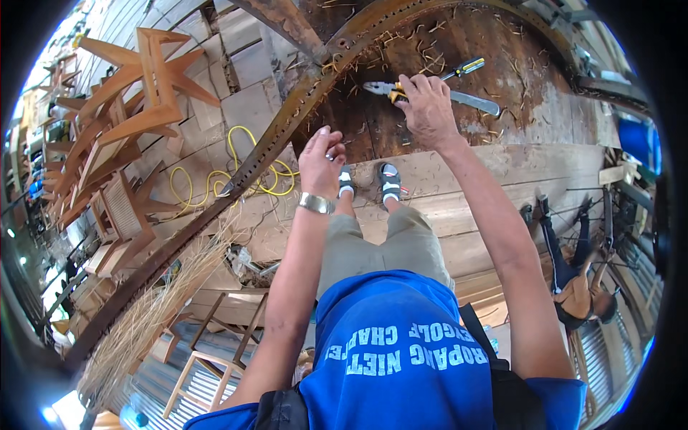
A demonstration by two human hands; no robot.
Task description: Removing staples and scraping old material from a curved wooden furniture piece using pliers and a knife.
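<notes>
My right hand (428, 115) is closed over the yellow handles of a pair of pliers (378, 87), whose metal jaws point left. The pliers are at a stained brown board (344, 118) strewn with thin curly strips. Just beyond that hand lies a screwdriver (469, 66) with a yellow and black handle. To its right a flat metal blade (476, 102) rests on the board, its other end hidden by my fingers. My left hand (321, 156) hovers near the board's near left edge, fingers curled together. A small shiny spot shows at those fingers; whether they pinch anything is hidden.
A curved metal band with holes (287, 123) sweeps across the left and far side. Beyond it stand wooden furniture frames (154, 86) and a yellow hose (233, 161) lies coiled. A bundle of long thin strands (165, 304) lies lower left. Another person (580, 287) is at the right.
</notes>
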